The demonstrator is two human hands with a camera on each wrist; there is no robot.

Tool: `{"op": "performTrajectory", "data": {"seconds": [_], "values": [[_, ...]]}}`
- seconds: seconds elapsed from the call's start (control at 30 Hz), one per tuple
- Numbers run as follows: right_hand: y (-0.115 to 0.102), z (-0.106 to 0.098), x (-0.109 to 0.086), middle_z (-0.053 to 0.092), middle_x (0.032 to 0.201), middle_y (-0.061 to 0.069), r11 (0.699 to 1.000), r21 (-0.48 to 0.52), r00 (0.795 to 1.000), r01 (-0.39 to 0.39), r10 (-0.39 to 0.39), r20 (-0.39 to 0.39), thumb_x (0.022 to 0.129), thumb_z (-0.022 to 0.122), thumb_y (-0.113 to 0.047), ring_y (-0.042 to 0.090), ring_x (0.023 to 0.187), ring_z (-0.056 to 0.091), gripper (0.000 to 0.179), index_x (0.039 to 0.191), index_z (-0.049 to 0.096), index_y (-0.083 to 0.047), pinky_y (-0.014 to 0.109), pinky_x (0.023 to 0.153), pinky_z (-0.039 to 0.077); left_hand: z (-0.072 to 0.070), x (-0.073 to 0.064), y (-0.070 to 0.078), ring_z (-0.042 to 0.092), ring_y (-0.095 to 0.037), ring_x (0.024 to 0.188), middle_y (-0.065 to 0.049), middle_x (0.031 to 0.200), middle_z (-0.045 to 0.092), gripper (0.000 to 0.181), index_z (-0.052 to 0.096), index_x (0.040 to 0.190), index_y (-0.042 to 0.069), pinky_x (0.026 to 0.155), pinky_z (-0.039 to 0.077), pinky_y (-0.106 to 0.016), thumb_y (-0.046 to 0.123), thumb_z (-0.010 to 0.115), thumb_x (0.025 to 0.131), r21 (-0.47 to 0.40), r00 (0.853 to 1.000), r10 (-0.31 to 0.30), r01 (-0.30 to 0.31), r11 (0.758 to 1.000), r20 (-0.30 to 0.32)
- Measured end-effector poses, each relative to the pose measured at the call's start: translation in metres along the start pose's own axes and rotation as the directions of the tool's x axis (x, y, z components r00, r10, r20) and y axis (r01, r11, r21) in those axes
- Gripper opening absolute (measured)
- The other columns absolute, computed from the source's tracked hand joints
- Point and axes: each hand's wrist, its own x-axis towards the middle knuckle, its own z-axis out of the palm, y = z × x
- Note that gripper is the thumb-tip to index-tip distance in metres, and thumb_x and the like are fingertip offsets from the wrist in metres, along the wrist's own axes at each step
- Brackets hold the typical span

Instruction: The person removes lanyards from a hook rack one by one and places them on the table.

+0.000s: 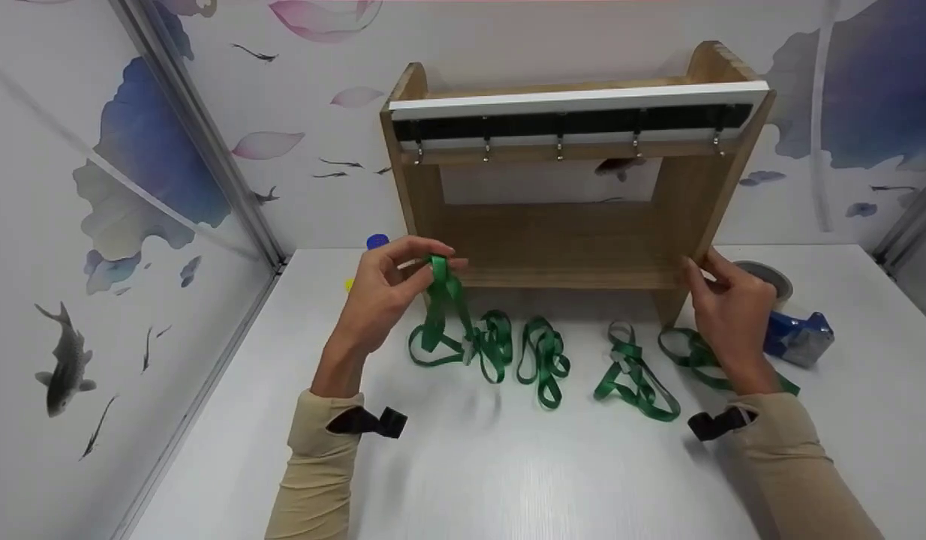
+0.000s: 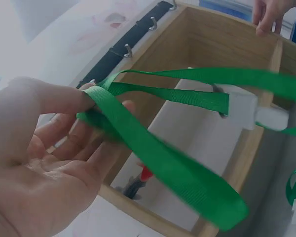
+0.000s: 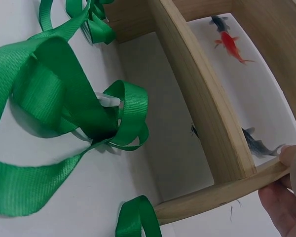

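My left hand [image 1: 379,296] pinches a looped green lanyard [image 2: 163,158] near its top, in front of the left side of a wooden shelf rack [image 1: 553,240]. A white plastic buckle [image 2: 241,109] hangs on that ribbon. My right hand [image 1: 733,315] holds the rack's right side panel between thumb and fingers, low down near its edge. Along the rack's top front runs a black-and-white rail with several metal hooks [image 1: 560,146]. More green lanyards lie on the table before the rack, among them a folded lanyard [image 1: 547,349] near the middle and one [image 1: 643,386] farther right.
Behind my right hand stand a grey tape roll [image 1: 778,279] and a blue tape dispenser [image 1: 801,337]. A blue cap [image 1: 377,241] shows behind my left hand. The white table [image 1: 523,480] meets printed wall panels [image 1: 343,202] at the back and left.
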Motion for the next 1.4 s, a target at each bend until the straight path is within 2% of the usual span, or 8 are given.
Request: {"op": "performTrajectory", "data": {"seconds": [0.33, 0.57, 0.77, 0.87, 1.03, 1.23, 1.33, 1.4], "values": [[-0.001, -0.001, 0.000, 0.076, 0.133, 0.015, 1.000, -0.021, 1.000, -0.008, 0.008, 0.003, 0.105, 0.074, -0.028, 0.037, 0.120, 0.076, 0.040, 0.141, 0.071, -0.011, -0.001, 0.081, 0.046, -0.006, -0.010, -0.013, 0.065, -0.031, 0.098, -0.016, 0.125, 0.064, 0.025, 0.071, 0.121, 0.005, 0.085, 0.064, -0.035, 0.005, 0.050, 0.108, 0.139, 0.963, -0.269, 0.267, 0.954, -0.004], [0.000, 0.000, 0.000, 0.077, 0.132, 0.014, 0.999, -0.023, 1.000, -0.021, 0.021, -0.002, 0.104, 0.076, -0.028, 0.037, 0.121, 0.076, 0.040, 0.140, 0.072, -0.013, -0.003, 0.079, 0.043, -0.019, -0.016, -0.025, 0.060, -0.026, 0.102, -0.014, 0.115, 0.064, 0.027, 0.069, 0.116, 0.002, 0.089, 0.058, -0.032, 0.010, 0.043, 0.113, 0.148, 0.926, -0.377, 0.372, 0.916, 0.006], [0.000, -0.001, 0.000, 0.077, 0.132, 0.014, 0.999, -0.021, 0.999, -0.036, 0.036, -0.003, 0.104, 0.075, -0.029, 0.037, 0.121, 0.076, 0.041, 0.141, 0.071, -0.014, -0.003, 0.079, 0.045, -0.021, -0.024, -0.032, 0.062, -0.023, 0.085, -0.012, 0.106, 0.063, 0.029, 0.067, 0.116, 0.005, 0.080, 0.060, -0.029, 0.012, 0.040, 0.114, 0.153, 0.863, -0.467, 0.443, 0.883, 0.194], [-0.001, -0.001, 0.000, 0.077, 0.130, 0.015, 1.000, -0.017, 1.000, -0.018, 0.018, -0.007, 0.104, 0.075, -0.028, 0.036, 0.118, 0.077, 0.040, 0.141, 0.071, -0.011, -0.003, 0.081, 0.046, -0.018, -0.028, -0.037, 0.061, -0.021, 0.091, -0.011, 0.111, 0.067, 0.033, 0.070, 0.119, 0.004, 0.085, 0.059, -0.030, 0.012, 0.039, 0.112, 0.294, 0.816, -0.491, 0.410, 0.864, 0.306], [-0.002, -0.001, -0.001, 0.077, 0.130, 0.017, 1.000, -0.009, 1.000, -0.004, 0.004, -0.011, 0.105, 0.074, -0.023, 0.038, 0.116, 0.077, 0.039, 0.140, 0.071, -0.008, -0.004, 0.080, 0.044, -0.011, -0.035, -0.043, 0.064, -0.020, 0.106, -0.006, 0.124, 0.075, 0.032, 0.076, 0.125, 0.008, 0.102, 0.059, -0.043, 0.024, 0.050, 0.114, 0.539, 0.731, -0.507, 0.226, 0.811, 0.456], [-0.003, -0.001, -0.001, 0.077, 0.132, 0.014, 1.000, -0.006, 1.000, -0.013, 0.013, -0.010, 0.105, 0.074, -0.024, 0.036, 0.117, 0.077, 0.038, 0.141, 0.071, -0.013, -0.004, 0.079, 0.045, -0.015, -0.044, -0.040, 0.067, -0.030, 0.128, -0.008, 0.137, 0.073, 0.034, 0.074, 0.136, 0.014, 0.116, 0.053, -0.059, 0.032, 0.066, 0.108, 0.600, 0.703, -0.511, 0.150, 0.786, 0.494], [-0.003, -0.001, -0.001, 0.076, 0.133, 0.013, 1.000, -0.011, 1.000, -0.021, 0.021, -0.003, 0.104, 0.074, -0.025, 0.035, 0.119, 0.077, 0.039, 0.142, 0.071, -0.015, -0.003, 0.079, 0.045, -0.018, -0.050, -0.037, 0.061, -0.034, 0.136, -0.012, 0.144, 0.069, 0.039, 0.072, 0.137, 0.016, 0.116, 0.052, -0.062, 0.032, 0.078, 0.102, 0.669, 0.715, -0.576, 0.205, 0.714, 0.396], [-0.002, -0.001, -0.001, 0.076, 0.134, 0.012, 0.999, -0.022, 1.000, -0.029, 0.029, 0.001, 0.104, 0.075, -0.026, 0.034, 0.120, 0.077, 0.040, 0.142, 0.070, -0.016, -0.003, 0.079, 0.044, -0.016, -0.054, -0.035, 0.060, -0.033, 0.134, -0.012, 0.147, 0.064, 0.053, 0.069, 0.139, 0.018, 0.113, 0.055, -0.060, 0.038, 0.086, 0.094, 0.755, 0.708, -0.656, 0.275, 0.595, 0.260]]}}
